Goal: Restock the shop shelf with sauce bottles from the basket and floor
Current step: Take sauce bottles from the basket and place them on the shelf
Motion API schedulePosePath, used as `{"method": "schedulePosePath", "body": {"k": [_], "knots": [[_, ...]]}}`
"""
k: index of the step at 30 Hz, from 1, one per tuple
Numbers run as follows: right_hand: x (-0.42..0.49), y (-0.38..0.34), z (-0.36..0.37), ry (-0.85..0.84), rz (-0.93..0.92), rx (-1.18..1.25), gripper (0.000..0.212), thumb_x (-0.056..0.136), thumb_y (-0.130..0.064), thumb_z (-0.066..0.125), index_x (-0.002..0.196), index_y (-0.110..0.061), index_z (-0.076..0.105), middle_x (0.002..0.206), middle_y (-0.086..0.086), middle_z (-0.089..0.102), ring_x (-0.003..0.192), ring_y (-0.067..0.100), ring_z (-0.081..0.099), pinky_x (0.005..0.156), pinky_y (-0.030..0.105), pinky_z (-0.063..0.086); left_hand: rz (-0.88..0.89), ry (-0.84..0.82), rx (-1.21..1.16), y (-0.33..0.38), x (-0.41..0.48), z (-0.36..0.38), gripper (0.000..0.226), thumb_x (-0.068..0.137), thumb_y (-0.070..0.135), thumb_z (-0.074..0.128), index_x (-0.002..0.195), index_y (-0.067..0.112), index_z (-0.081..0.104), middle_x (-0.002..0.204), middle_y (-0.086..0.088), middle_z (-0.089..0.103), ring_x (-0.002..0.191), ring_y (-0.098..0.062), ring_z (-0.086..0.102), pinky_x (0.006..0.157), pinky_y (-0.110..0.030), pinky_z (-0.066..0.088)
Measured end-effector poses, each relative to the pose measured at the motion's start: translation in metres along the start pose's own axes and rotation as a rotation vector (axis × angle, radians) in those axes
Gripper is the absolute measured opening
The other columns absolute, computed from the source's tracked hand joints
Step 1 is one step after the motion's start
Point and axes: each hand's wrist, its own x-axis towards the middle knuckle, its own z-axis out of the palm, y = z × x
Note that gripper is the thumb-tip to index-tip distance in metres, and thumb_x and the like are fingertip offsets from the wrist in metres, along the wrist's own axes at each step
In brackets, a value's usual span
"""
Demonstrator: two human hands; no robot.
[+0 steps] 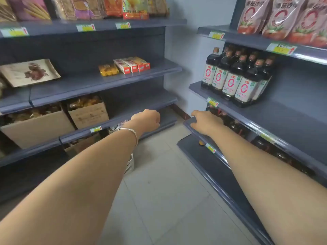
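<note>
Several dark sauce bottles [235, 76] with white and red labels stand grouped at the left end of the right-hand shelf [283, 110]. More dark bottles [235, 126] fill the shelf below it. My right hand [205, 122] reaches out to the left end of that lower shelf, fingers spread over its front edge, holding nothing. My left hand [147, 120] hangs in mid-air in front of the left shelving, curled into a loose fist with nothing in it; a silver bangle circles the wrist. A white basket [129, 164] shows on the floor, mostly hidden behind my left forearm.
Grey shelving on the left carries cardboard boxes [88, 114] of snacks, red boxes [132, 65] and packets. Pink pouches [283, 16] line the top right shelf. A tiled aisle floor [168, 183] runs between the two units to a white wall.
</note>
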Motion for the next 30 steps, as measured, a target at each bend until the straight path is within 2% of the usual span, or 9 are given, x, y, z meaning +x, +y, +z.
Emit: {"method": "schedulePosePath", "body": {"k": [2,4,8,12,14,17,20,23,30], "knots": [[0.006,-0.003,0.021,-0.009,0.006,0.011,0.034,0.093,-0.017,0.045,0.127,-0.018,0.048,0.125,0.012,0.057,0.110,0.033,0.057,0.082,0.036,0.047,-0.014,-0.042,0.036,-0.014,0.002,0.021,0.019,0.088,0.022,0.045,0.102,0.021,0.059,0.100,-0.006,0.053,0.091,-0.031,0.055,0.080,-0.035,0.044],[0.010,-0.007,0.048,-0.041,0.001,0.022,0.036,0.091,-0.014,0.045,0.127,-0.018,0.048,0.125,0.013,0.057,0.110,0.033,0.057,0.085,0.037,0.048,-0.038,-0.097,0.029,-0.034,0.001,0.049,0.018,0.085,0.021,0.046,0.099,0.024,0.057,0.107,-0.007,0.059,0.094,-0.031,0.056,0.081,-0.034,0.046],[0.025,-0.024,0.103,-0.124,-0.028,0.031,0.035,0.093,-0.021,0.047,0.128,-0.017,0.048,0.129,0.013,0.055,0.117,0.034,0.054,0.088,0.039,0.047,-0.150,-0.169,0.006,-0.075,-0.004,0.087,0.028,0.087,0.022,0.047,0.112,0.024,0.058,0.118,-0.008,0.059,0.101,-0.032,0.062,0.083,-0.036,0.048],[0.044,-0.058,0.151,-0.206,-0.077,0.025,0.035,0.093,-0.020,0.048,0.128,-0.016,0.048,0.126,0.015,0.056,0.113,0.034,0.056,0.080,0.034,0.044,-0.214,-0.171,0.031,-0.121,-0.004,0.120,0.030,0.092,0.028,0.044,0.119,0.028,0.055,0.123,-0.008,0.056,0.106,-0.032,0.060,0.077,-0.032,0.044],[0.052,-0.078,0.171,-0.240,-0.108,0.014,0.035,0.094,-0.023,0.048,0.129,-0.017,0.047,0.127,0.014,0.055,0.114,0.034,0.055,0.081,0.035,0.043,-0.230,-0.188,0.032,-0.145,0.000,0.136,0.031,0.092,0.029,0.041,0.118,0.025,0.057,0.125,-0.009,0.057,0.110,-0.034,0.058,0.088,-0.037,0.047],[0.064,-0.111,0.198,-0.295,-0.147,-0.001,0.038,0.095,-0.027,0.048,0.131,-0.019,0.046,0.131,0.012,0.054,0.118,0.033,0.053,0.085,0.035,0.044,-0.303,-0.232,-0.017,-0.181,0.007,0.154,0.036,0.091,0.033,0.041,0.122,0.024,0.055,0.129,-0.008,0.056,0.118,-0.035,0.052,0.103,-0.046,0.040],[0.077,-0.143,0.220,-0.332,-0.164,0.004,0.038,0.095,-0.026,0.048,0.133,-0.022,0.046,0.133,0.012,0.053,0.119,0.033,0.053,0.088,0.034,0.044,-0.278,-0.269,-0.019,-0.213,0.018,0.168,0.031,0.090,0.028,0.041,0.118,0.027,0.055,0.125,-0.007,0.057,0.112,-0.032,0.055,0.097,-0.042,0.043],[0.094,-0.174,0.243,-0.379,-0.164,0.018,0.041,0.094,-0.024,0.047,0.136,-0.023,0.044,0.134,0.011,0.052,0.121,0.032,0.052,0.090,0.036,0.045,-0.300,-0.284,-0.035,-0.245,0.031,0.177,0.034,0.092,0.023,0.041,0.123,0.025,0.052,0.127,-0.008,0.055,0.116,-0.033,0.054,0.094,-0.041,0.043],[0.150,-0.243,0.307,-0.461,-0.172,0.026,0.036,0.093,-0.023,0.045,0.130,-0.020,0.049,0.130,0.008,0.056,0.119,0.030,0.053,0.086,0.035,0.045,-0.366,-0.350,-0.055,-0.335,0.065,0.206,0.031,0.092,0.029,0.044,0.122,0.029,0.050,0.125,-0.006,0.055,0.112,-0.031,0.055,0.082,-0.034,0.042]]}}
